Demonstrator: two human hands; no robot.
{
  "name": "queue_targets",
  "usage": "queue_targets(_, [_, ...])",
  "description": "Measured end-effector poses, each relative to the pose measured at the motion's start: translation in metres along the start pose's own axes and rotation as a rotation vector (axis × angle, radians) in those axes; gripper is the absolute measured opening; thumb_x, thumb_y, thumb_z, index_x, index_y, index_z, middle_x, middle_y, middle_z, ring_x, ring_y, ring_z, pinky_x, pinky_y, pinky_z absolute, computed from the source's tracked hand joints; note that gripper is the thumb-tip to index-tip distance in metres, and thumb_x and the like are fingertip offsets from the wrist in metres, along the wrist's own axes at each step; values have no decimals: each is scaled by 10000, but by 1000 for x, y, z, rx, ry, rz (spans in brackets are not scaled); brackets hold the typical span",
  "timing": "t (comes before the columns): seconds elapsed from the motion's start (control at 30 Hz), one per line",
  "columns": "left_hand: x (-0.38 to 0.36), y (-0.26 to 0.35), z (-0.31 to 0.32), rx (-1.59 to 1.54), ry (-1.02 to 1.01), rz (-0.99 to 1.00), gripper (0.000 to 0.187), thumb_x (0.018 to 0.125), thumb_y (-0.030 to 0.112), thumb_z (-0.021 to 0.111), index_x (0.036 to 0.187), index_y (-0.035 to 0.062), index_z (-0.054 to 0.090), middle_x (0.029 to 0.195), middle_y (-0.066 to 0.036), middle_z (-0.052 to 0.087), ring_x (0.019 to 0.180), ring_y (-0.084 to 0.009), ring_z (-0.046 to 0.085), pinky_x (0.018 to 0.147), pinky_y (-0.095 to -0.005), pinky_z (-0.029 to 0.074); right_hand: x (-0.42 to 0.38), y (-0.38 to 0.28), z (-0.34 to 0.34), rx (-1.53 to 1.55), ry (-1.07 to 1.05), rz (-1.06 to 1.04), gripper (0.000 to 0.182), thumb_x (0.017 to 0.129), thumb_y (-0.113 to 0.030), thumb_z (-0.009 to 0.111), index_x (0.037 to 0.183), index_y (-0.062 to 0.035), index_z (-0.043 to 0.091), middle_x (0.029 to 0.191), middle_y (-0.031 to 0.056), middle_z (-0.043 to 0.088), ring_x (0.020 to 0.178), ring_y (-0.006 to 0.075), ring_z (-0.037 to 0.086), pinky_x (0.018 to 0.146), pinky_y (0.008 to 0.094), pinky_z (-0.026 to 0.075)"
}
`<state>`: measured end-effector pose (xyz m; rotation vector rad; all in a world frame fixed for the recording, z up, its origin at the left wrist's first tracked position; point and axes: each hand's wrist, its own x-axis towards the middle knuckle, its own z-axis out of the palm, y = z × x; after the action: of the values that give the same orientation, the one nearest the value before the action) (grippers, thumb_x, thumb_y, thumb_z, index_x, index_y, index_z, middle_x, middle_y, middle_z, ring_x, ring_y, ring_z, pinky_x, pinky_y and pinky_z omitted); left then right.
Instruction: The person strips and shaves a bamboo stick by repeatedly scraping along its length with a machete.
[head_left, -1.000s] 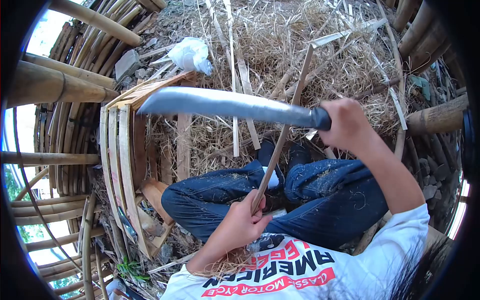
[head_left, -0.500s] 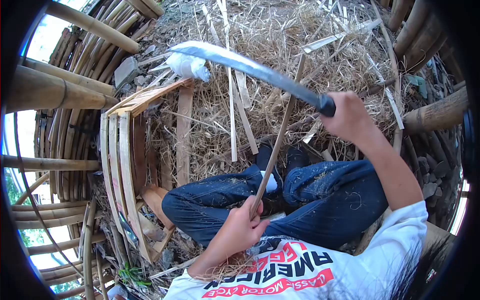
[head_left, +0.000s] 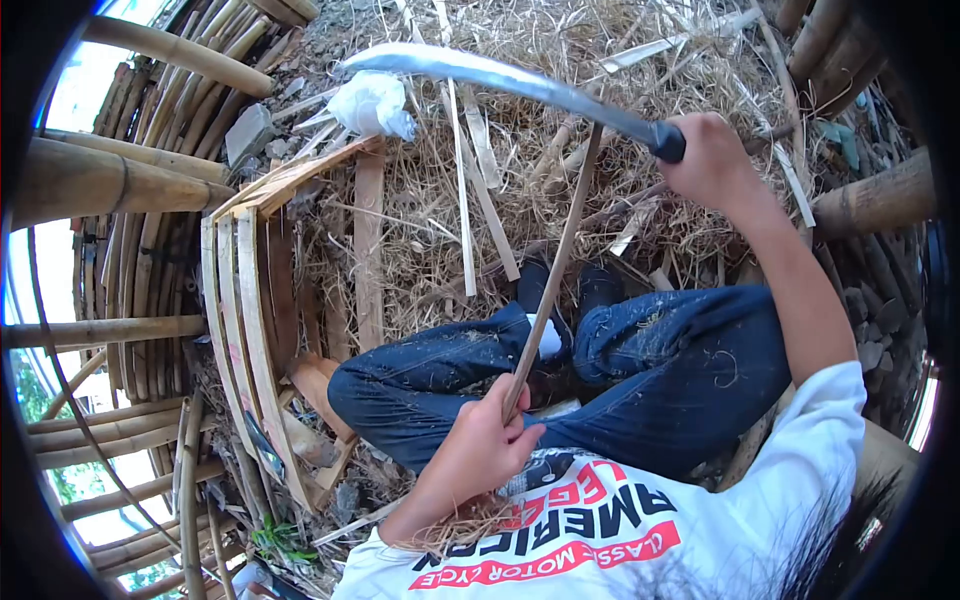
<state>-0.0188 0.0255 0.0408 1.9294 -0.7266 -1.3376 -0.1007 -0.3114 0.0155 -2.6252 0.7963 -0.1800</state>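
My right hand (head_left: 712, 168) is closed round the black handle of a long curved machete (head_left: 500, 78), raised in front of me with its tip pointing left. In my left hand (head_left: 480, 445), a thin bamboo strip (head_left: 562, 255) is gripped near its lower end, over my lap. The strip slants up and away, its far end overlapping the blade near the handle in this view. Both crossed legs, in dusty dark trousers (head_left: 670, 380), lie beneath the strip. Fine shavings cling to my left forearm and shirt.
A slatted wooden crate (head_left: 232, 320) stands at my left, with a white plastic bag (head_left: 370, 105) beyond it. Curly shavings (head_left: 560, 50) and loose bamboo strips (head_left: 462, 190) cover the ground ahead. Bamboo poles (head_left: 170, 55) run along the left, and another post (head_left: 870, 195) stands at right.
My right hand has moved a little up and to the right, carrying the machete toward the strip's far end. My left hand and the strip have shifted slightly upward in view.
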Motion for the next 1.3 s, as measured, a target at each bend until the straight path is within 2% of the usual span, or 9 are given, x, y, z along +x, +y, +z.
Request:
queue_targets(0.27, [-10,2,5,52,4,6,304,784,19,721,937,25,458,535,3,368,512,-71,346,493,-241,311,2,21,-7,-3,85,12,143,742,-124,631,784,7,668,751,194,672,726,343,680,719,431,555])
queue_targets(0.33, [-3,-2,7,32,6,8,312,782,27,727,936,22,457,539,-9,381,509,-84,348,495,-250,318,6,22,-12,-32,158,150,146,742,-134,635,790,-1,674,731,186,672,722,331,683,720,428,553])
queue_targets(0.53, [6,-8,9,46,19,23,320,788,41,734,940,28,453,563,8,368,528,-69,334,504,-243,311,-10,3,-16,40,48,155,164,753,-156,648,796,-1,680,724,211,656,740,374,667,719,447,533])
queue_targets(0.67, [15,-15,3,-68,-58,35,331,786,50,746,948,36,457,590,51,342,543,-46,316,516,-224,296,-12,-7,-12,130,-22,53,154,728,-171,670,769,-23,684,715,199,661,721,373,667,719,445,537])
queue_targets(0.83, [30,-6,-3,-106,-62,70,340,775,43,749,954,32,460,617,71,329,554,-35,308,527,-213,288,-21,-43,4,-46,-247,-343,233,623,-272,728,773,-102,674,755,132,683,724,325,682,698,427,546])
queue_targets(0.93, [38,-6,-5,-119,-57,62,367,758,58,762,972,19,466,626,75,336,560,-31,310,532,-213,288,-24,-60,12,-90,-442,-520,261,619,-278,723,774,-75,668,715,147,672,698,311,682,668,423,543])
queue_targets(1.03, [39,-16,-2,-246,-77,23,429,727,72,784,1020,8,478,616,86,334,557,-24,317,529,-210,289,-21,-64,16,-134,-511,-565,261,610,-272,728,772,-77,668,691,135,666,680,305,681,643,413,540])
queue_targets(1.17, [43,-14,-15,-346,-230,64,438,717,56,787,1025,16,478,616,83,331,543,-14,310,508,-202,266,-18,-57,17,-93,-431,-584,260,593,-263,741,762,-82,661,672,120,659,667,299,678,618,402,533])
queue_targets(1.3, [45,-17,-19,-670,-421,142,446,736,47,781,1046,38,461,615,84,321,539,-14,292,516,-197,243,-16,-45,14,-26,-277,-639,260,566,-241,767,734,-90,637,661,101,652,655,289,673,597,401,521])
